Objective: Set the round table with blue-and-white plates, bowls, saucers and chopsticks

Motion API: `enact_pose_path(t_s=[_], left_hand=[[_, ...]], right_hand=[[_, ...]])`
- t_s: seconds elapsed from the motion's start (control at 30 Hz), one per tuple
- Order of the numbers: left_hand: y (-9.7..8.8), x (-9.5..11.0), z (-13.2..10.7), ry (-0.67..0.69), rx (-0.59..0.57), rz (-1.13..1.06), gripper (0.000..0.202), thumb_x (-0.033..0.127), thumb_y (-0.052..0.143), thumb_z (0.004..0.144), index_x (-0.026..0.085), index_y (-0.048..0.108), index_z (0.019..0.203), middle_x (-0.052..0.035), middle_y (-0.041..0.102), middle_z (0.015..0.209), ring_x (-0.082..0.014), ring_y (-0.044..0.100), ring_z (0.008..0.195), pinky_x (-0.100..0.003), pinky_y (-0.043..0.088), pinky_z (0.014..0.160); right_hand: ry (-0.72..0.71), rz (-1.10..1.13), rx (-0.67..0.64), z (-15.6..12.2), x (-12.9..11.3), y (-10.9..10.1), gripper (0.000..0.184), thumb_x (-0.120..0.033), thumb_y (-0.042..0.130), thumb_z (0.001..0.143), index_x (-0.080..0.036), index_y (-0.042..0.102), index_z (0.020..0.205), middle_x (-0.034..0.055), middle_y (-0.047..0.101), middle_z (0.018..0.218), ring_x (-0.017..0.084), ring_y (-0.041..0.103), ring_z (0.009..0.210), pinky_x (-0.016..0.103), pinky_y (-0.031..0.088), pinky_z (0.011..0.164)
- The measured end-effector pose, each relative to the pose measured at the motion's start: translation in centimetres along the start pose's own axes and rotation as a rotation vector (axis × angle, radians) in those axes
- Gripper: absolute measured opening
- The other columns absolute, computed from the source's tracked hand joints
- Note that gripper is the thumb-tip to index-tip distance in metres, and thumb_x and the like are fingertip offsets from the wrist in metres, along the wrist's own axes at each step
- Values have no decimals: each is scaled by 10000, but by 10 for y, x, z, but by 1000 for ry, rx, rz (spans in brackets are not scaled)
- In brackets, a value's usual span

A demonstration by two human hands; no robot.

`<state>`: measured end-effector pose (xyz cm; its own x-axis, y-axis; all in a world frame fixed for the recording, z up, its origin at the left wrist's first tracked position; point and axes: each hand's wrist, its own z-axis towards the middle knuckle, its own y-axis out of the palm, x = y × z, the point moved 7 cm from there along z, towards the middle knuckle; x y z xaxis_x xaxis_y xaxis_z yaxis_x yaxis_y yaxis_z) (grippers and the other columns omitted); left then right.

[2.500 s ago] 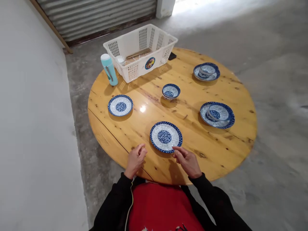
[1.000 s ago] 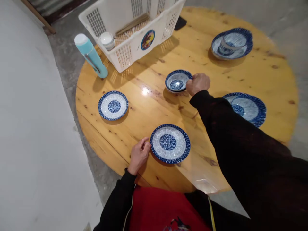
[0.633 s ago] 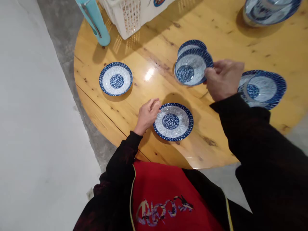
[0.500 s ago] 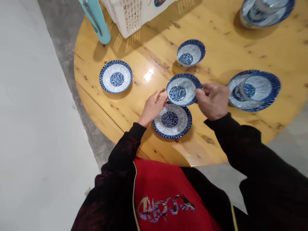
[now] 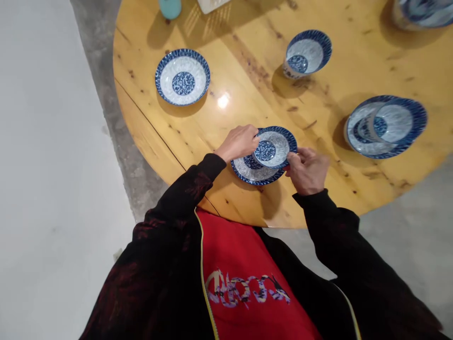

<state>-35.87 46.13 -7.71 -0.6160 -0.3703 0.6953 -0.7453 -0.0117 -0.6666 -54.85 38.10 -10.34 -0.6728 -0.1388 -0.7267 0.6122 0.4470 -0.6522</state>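
A small blue-and-white bowl (image 5: 279, 146) is over a blue-and-white plate (image 5: 258, 177) near the table's front edge, overlapping its upper right part. My right hand (image 5: 307, 170) grips the bowl's right rim between thumb and fingers. At the bowl's left rim, my left hand (image 5: 240, 141) is closed, its fingertips partly hidden behind the hand and rim. The bowl looks slightly tilted, and I cannot tell whether its base touches the plate.
On the round wooden table (image 5: 226, 198) a second plate (image 5: 183, 82) lies at the left. Another small bowl (image 5: 307, 52) stands farther back. To the right, a bowl sits tilted in a larger dish (image 5: 368, 148). Back right are more stacked dishes (image 5: 424, 12); back left, a turquoise bottle (image 5: 170, 7) and white basket (image 5: 212, 4).
Both hands have brought the bowl down over the front plate, covering more of it. The left hand's fingers have closed in at the rim. The view has shifted, cutting off more of the basket and bottle.
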Motion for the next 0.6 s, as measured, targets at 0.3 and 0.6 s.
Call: enact_pose_path(t_s=[0.3,0.6], left_hand=[[16,-12,-3,5,42,-130,186,119,584,839,181,623,668,-115,684,780,-292,670,991,-370,437,866],[20,-16,0,30,40,-105,125,99,590,826,137,706,852,-149,729,896,-306,663,1034,-367,431,853]], right_hand=[[90,69,-1,-23,11,7,119,-295,551,764,-205,606,819,-20,579,531,182,570,437,292,471,425],[119,27,-34,-28,21,14,186,-334,537,790,-205,603,907,3,604,568,216,612,484,344,523,493]])
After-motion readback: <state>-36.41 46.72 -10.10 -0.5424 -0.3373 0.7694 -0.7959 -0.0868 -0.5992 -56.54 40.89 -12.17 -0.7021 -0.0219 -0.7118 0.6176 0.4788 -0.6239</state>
